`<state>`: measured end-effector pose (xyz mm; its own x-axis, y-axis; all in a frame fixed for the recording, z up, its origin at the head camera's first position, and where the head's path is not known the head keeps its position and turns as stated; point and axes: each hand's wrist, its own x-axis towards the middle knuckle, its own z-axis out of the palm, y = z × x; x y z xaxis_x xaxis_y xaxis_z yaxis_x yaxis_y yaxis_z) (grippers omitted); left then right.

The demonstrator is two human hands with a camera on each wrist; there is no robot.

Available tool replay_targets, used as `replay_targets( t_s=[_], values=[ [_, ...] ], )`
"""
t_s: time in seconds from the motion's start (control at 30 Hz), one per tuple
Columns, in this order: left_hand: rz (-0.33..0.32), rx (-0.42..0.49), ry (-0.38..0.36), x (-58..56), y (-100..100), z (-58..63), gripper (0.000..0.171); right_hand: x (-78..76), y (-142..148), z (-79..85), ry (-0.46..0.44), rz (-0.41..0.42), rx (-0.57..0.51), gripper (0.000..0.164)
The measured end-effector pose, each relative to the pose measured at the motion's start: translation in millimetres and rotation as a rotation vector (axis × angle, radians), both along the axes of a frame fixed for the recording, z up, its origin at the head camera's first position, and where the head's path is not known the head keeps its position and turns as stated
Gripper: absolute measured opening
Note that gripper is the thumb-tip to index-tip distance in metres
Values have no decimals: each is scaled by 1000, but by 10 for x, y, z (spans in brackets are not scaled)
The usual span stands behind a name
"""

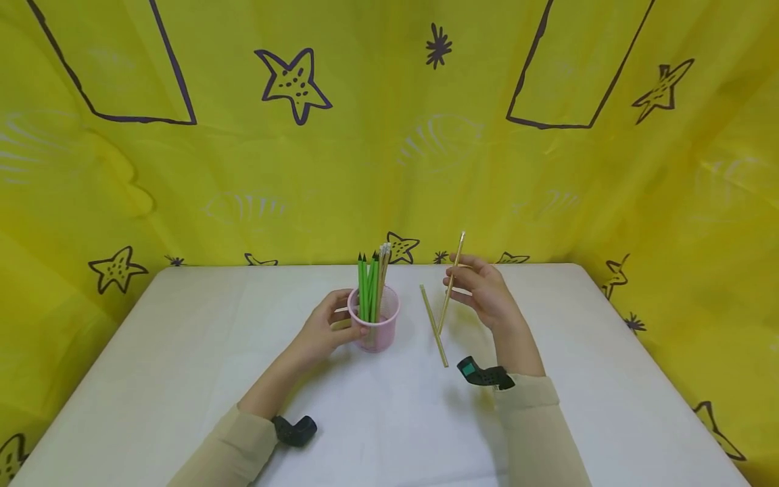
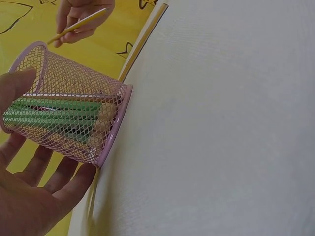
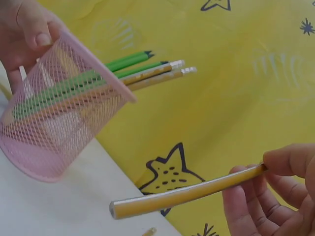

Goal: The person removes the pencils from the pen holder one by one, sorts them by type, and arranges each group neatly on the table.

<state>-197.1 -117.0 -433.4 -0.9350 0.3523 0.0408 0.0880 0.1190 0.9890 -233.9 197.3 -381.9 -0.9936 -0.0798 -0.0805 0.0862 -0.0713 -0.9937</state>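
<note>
My left hand (image 1: pixel 322 331) grips a pink mesh pencil cup (image 1: pixel 375 338) from its left side, thumb at the near face and fingers behind. Several green pencils (image 1: pixel 364 291) with dark tips upward stand in the cup, leaning together. Beside them are yellow pencils (image 3: pixel 162 78) with white eraser ends up. To the right of the cup, my right hand (image 1: pixel 483 291) pinches a yellow pencil (image 3: pixel 187 195) between thumb and fingers, held at a slant above the table. Another yellow pencil (image 1: pixel 433 325) lies on the table between cup and right hand.
The white table (image 1: pixel 152 379) runs back to a yellow curtain (image 1: pixel 359 162) with dark star drawings. Black wrist cameras (image 1: pixel 295 431) sit at both cuffs; beige sleeves (image 1: pixel 541 426) cover the forearms.
</note>
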Motion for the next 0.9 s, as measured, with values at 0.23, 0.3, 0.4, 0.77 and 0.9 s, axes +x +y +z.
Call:
replay_targets(
  t_s=[0.23,0.3,0.4,0.77,0.9],
  values=[
    [0,-6,-7,-5,4,7,71,-41,61,-105,-64,66,189,41],
    [0,-10,-9,-8,3,2,71,-45,71,-138,-79,81,243,43],
    [3,-13,-13,-13,2,-2,72,-46,84,-193,-95,103,303,45],
    [5,-25,-24,-19,-15,-7,73,-72,85,-373,-182,116,378,39],
    [9,-29,-29,-21,-16,-3,73,-85,79,-415,-207,125,436,39]
  ],
)
